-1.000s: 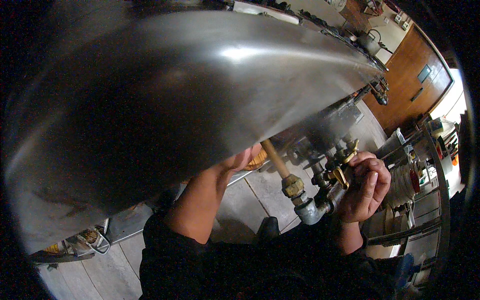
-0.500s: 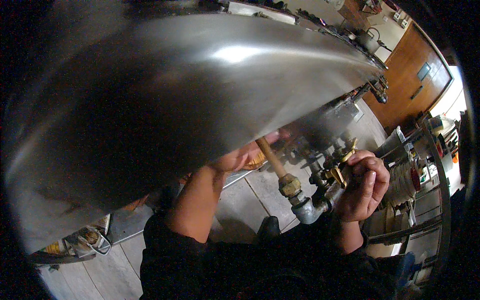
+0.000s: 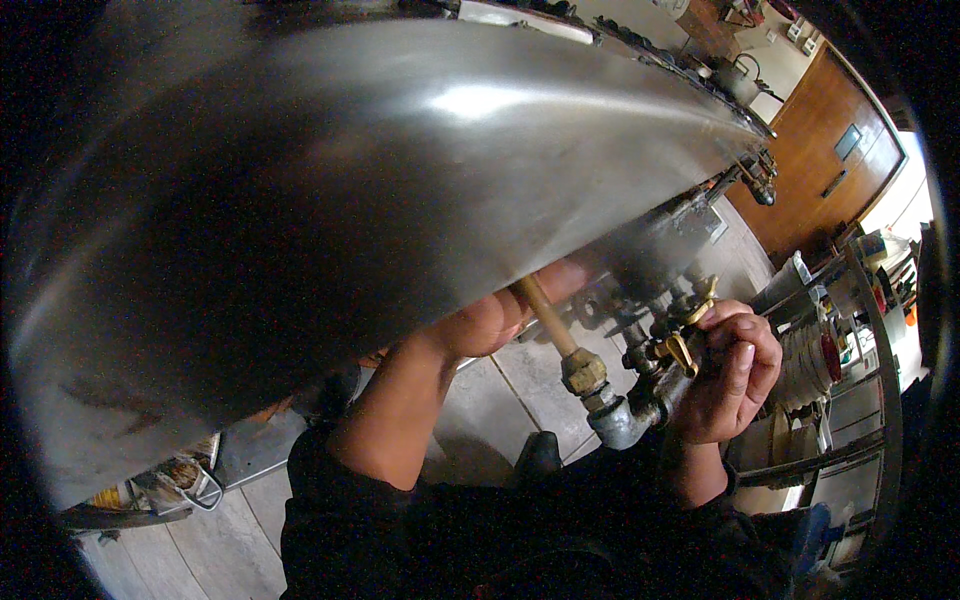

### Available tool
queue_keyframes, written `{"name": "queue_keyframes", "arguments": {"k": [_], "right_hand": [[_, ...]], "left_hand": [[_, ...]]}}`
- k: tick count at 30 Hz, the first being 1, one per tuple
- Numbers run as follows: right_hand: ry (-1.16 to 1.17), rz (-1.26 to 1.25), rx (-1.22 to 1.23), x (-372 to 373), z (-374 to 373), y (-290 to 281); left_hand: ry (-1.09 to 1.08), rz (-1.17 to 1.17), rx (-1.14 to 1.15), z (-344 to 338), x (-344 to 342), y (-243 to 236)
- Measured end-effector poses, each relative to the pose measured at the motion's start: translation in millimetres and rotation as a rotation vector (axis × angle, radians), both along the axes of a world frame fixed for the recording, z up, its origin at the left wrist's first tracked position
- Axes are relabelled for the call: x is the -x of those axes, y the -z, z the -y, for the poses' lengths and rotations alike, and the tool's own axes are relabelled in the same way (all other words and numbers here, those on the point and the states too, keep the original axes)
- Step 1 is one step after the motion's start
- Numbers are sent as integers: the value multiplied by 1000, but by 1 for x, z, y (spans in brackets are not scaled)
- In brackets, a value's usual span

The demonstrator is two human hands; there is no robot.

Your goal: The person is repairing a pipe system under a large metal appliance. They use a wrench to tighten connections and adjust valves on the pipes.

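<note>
My right hand (image 3: 735,375) is closed, thumb and fingers pinched at a brass valve handle (image 3: 703,305). A second brass valve handle (image 3: 682,353) sits just below it on the same grey metal pipe (image 3: 657,398). My left hand (image 3: 490,325) reaches under a large steel panel (image 3: 400,180), behind a tan tube (image 3: 545,315). Its fingers are partly covered by the tube and the panel's edge, so what they touch is hidden. A brass nut (image 3: 583,370) joins the tube to a grey elbow fitting (image 3: 620,425).
To the right, a shelf rack (image 3: 885,350) holds stacked dishes (image 3: 805,365). A kettle (image 3: 738,82) stands at the far end, near a wooden door (image 3: 825,140). Pale floor tiles (image 3: 470,400) show below; a wire-handled container (image 3: 185,480) sits at lower left.
My left hand has shifted slightly up and right behind the tube, and its fingers show more clearly. My right hand stays at the valve handle, nearly unmoved.
</note>
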State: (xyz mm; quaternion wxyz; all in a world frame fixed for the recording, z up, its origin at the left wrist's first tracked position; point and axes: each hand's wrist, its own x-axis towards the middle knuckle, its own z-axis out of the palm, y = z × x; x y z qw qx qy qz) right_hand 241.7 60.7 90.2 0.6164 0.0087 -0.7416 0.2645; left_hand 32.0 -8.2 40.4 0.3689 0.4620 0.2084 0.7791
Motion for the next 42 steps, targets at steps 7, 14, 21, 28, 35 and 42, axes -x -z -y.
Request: {"name": "queue_keyframes", "arguments": {"k": [7, 14, 21, 28, 35, 42], "right_hand": [[-7, -20, -15, 2, 0, 0], [-12, 19, -15, -1, -1, 0], [-2, 16, -11, -1, -1, 0], [-13, 4, -6, -1, -2, 0], [-17, 15, -13, -2, -2, 0], [-24, 12, -14, -1, -3, 1]], "left_hand": [[81, -7, -61, 1, 3, 3], [150, 131, 54, -4, -2, 5], [2, -212, 81, -5, 0, 4], [18, -243, 57, -5, -2, 1], [-54, -313, 174, -5, -2, -5], [-82, -314, 169, -4, 1, -2]]}}
